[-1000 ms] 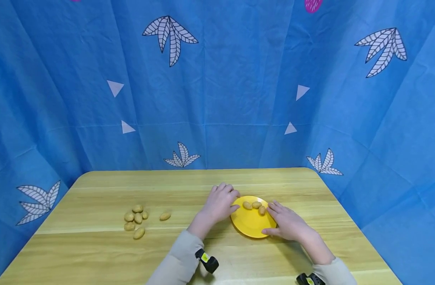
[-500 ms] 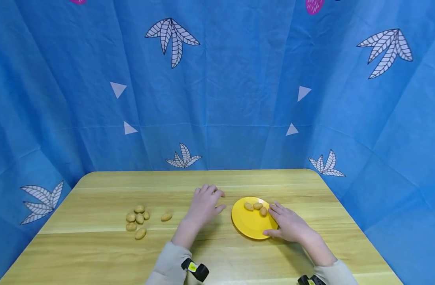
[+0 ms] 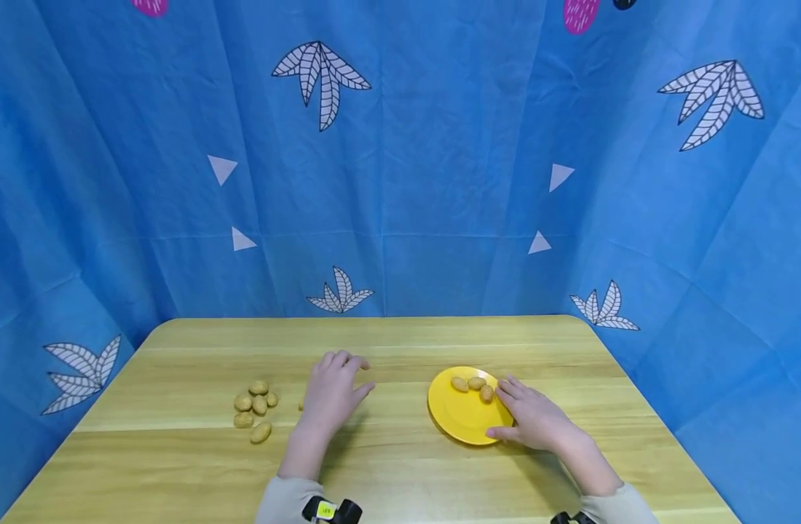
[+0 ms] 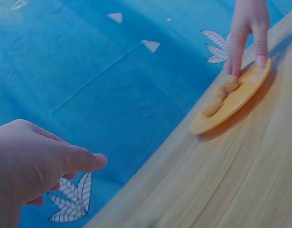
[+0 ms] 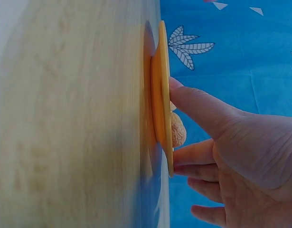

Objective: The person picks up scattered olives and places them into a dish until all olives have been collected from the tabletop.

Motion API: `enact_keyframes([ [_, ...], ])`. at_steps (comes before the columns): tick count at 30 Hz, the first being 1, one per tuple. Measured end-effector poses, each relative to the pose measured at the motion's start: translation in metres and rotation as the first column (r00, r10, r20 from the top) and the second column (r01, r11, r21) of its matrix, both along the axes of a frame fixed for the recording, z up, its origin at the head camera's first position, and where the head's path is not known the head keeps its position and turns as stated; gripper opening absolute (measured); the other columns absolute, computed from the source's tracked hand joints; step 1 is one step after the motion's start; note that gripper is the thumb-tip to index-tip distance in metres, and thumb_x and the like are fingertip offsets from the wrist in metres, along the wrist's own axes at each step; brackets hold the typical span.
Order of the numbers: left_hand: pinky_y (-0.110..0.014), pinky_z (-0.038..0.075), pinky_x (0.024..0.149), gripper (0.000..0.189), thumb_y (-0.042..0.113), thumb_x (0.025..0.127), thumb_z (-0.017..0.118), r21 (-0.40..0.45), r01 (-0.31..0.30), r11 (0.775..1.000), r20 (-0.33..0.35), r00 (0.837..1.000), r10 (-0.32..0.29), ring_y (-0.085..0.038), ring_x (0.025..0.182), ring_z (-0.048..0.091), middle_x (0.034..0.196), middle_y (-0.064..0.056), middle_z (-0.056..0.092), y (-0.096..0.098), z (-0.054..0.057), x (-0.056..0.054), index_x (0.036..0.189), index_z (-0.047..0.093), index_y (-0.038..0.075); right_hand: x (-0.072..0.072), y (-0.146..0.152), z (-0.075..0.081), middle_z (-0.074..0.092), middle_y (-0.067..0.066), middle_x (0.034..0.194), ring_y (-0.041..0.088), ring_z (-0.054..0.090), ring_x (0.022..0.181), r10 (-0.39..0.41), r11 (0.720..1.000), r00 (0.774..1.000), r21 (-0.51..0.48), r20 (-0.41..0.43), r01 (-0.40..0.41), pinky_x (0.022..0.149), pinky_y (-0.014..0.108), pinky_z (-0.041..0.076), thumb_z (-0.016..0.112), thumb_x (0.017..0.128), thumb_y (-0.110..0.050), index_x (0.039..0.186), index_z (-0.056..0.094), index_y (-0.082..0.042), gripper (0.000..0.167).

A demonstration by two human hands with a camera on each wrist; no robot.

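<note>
A round yellow plate [image 3: 462, 418] lies on the table, bearing three small tan, oval, rough-skinned pieces that look like nuts in the shell [image 3: 477, 383]. At its right rim rests my right hand [image 3: 538, 418], thumb and fingers spread and fairly straight; the right wrist view shows the thumb [image 5: 198, 104] at the rim and a nut [image 5: 178, 129] between thumb and fingers. My left hand [image 3: 333, 393] hovers left of the plate, fingers loosely bent, holding nothing. Behind it one loose nut [image 3: 301, 404] is mostly hidden. Farther left lies a group of several similar nuts [image 3: 259, 405].
The light wooden table [image 3: 400, 480] has its far edge against a blue curtain [image 3: 413, 182] printed with leaves and triangles. A dark band with a small camera [image 3: 331, 510] sits on the left wrist over a pale sleeve [image 3: 289, 498].
My left hand has moved left, away from the plate's left rim toward the loose nut, which it now partly covers. The right hand stays at the plate, and the nuts lie as before.
</note>
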State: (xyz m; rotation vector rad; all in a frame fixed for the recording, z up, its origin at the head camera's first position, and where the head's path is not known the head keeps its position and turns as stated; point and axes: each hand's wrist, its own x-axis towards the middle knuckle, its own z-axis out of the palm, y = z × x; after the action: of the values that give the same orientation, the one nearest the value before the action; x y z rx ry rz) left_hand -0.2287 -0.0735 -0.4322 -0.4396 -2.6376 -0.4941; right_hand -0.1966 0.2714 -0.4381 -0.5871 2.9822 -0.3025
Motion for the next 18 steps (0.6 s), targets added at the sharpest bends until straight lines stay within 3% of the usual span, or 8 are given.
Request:
enact_keyframes([
  [6,-0.045,0.046,0.085,0.032,0.029,0.078,0.081,0.031,-0.060,0.998,0.050,0.997,0.059,-0.027,0.102,0.057,0.105,-0.005,0.066,-0.020,-0.007,0.005,0.104,0.070,0.016,0.001,0.002,-0.002,0.043,0.027,0.147,0.045,0.035,0.140,0.005,1.000,1.000,0.005,-0.008,-0.005,0.111,0.058,0.032,0.068,0.085,-0.049,0.137,0.047,0.010,0.082],
  [18,-0.050,0.045,0.088,0.034,0.028,0.078,0.081,0.024,-0.137,0.990,0.133,0.982,0.133,-0.033,0.103,0.057,0.107,-0.010,0.067,-0.057,-0.016,0.003,0.105,0.070,0.012,-0.001,0.001,-0.001,0.042,0.026,0.148,0.045,0.033,0.141,-0.003,1.000,1.000,0.006,0.005,0.003,0.111,0.058,0.031,0.068,0.086,-0.049,0.138,0.046,0.010,0.082],
])
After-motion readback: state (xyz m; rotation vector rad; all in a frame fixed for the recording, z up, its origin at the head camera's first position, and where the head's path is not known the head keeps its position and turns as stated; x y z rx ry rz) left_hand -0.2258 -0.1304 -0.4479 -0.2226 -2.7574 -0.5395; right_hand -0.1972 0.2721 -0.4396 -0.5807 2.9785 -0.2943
